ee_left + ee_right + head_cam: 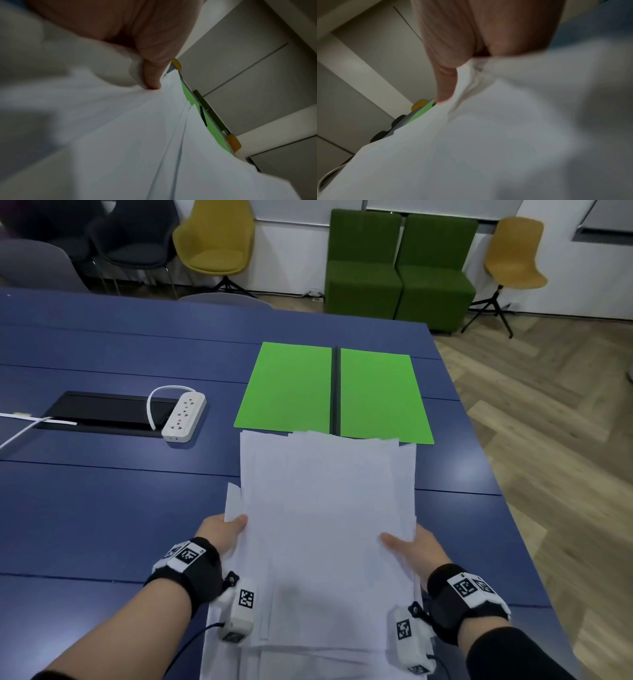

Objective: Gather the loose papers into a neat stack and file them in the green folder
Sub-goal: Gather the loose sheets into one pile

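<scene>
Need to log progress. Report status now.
Both hands, left and right, grip the papers, edges uneven. Folder open, flat, beyond them. Nothing in the way.

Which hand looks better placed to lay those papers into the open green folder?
Slightly the right hand: the open green folder lies ahead and somewhat rightward. But both it and the left hand grip the paper stack, so likely both together.

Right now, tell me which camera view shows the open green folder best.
The head view: the flat green card folder lies fully open on the blue table, its dark spine visible, beyond the white papers that both hands hold. The left and right wrist views show only green slivers past the papers' edge.
</scene>
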